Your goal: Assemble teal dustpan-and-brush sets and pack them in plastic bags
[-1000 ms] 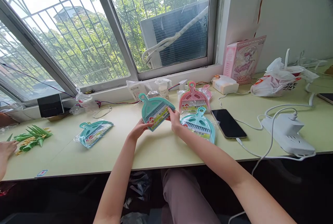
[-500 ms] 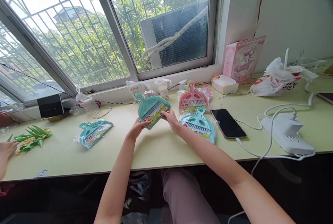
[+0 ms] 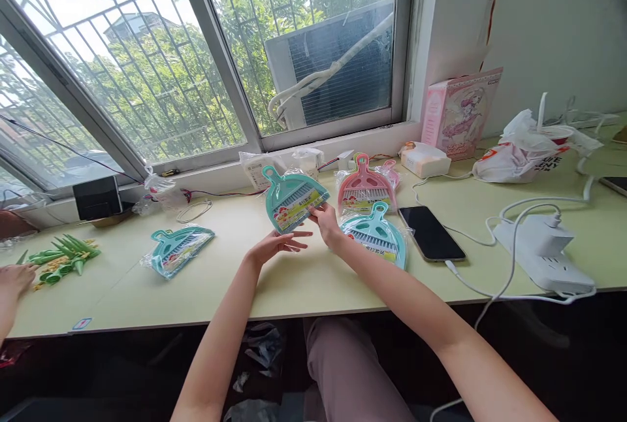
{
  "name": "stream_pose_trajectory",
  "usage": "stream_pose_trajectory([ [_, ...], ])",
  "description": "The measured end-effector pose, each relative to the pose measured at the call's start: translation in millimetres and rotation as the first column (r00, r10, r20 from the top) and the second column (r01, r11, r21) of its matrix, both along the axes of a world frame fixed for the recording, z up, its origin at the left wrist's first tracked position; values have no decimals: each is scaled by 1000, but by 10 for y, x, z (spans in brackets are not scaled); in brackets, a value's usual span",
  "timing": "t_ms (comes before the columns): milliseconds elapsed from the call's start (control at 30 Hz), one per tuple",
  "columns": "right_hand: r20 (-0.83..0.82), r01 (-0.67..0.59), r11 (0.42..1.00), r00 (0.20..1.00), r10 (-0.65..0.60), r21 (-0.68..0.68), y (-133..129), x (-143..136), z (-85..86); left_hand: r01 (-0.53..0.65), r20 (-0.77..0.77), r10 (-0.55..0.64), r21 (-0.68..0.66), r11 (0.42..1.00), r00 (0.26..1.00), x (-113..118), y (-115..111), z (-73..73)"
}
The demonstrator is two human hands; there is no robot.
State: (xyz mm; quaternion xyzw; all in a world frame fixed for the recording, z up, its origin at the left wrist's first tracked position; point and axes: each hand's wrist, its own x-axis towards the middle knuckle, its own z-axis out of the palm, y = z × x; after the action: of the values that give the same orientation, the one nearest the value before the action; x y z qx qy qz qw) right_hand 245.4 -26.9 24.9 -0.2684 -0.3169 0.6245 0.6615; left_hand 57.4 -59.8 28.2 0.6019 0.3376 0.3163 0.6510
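A teal dustpan-and-brush set [image 3: 294, 196] in clear wrap, with a yellow label, is held tilted above the table. My right hand [image 3: 327, 223] pinches its lower right edge. Just beneath the set, my left hand [image 3: 277, 245] has its fingers stretched out and apart, holding nothing. Close to my right forearm lies another teal dustpan set [image 3: 375, 232], overlapping the front of a pink dustpan set [image 3: 365, 188]. To the left, a third teal dustpan set [image 3: 179, 249] rests on the table [image 3: 161, 301].
At far left, another person's hand [image 3: 14, 278] touches green pods [image 3: 68, 252]. Right of the sets lie a phone [image 3: 431, 232] with a cable and a white power strip [image 3: 546, 255]. A tissue pack [image 3: 424, 159], pink box [image 3: 458, 115] and plastic bag [image 3: 519, 154] stand behind.
My left hand has let go of the teal dustpan set and opened below it. The set has shifted slightly right and up in my right hand.
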Motion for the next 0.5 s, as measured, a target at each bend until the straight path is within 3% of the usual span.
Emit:
stream_pose_trajectory([
  [67,-11,7,1000,1000,-7,-8,-6,1,10,-28,61,26,29,999,998,-11,17,14],
  [233,-9,-4,999,1000,4,-42,0,-19,-14,-390,205,364,106,915,909,-28,97,30],
  [333,2,-10,998,1000,11,-54,-2,-34,-34,-410,172,392,87,908,904,-3,107,20],
  [500,19,1,1000,1000,-1,-25,-3,-41,-85,-344,81,341,20,939,936,8,85,-8],
])
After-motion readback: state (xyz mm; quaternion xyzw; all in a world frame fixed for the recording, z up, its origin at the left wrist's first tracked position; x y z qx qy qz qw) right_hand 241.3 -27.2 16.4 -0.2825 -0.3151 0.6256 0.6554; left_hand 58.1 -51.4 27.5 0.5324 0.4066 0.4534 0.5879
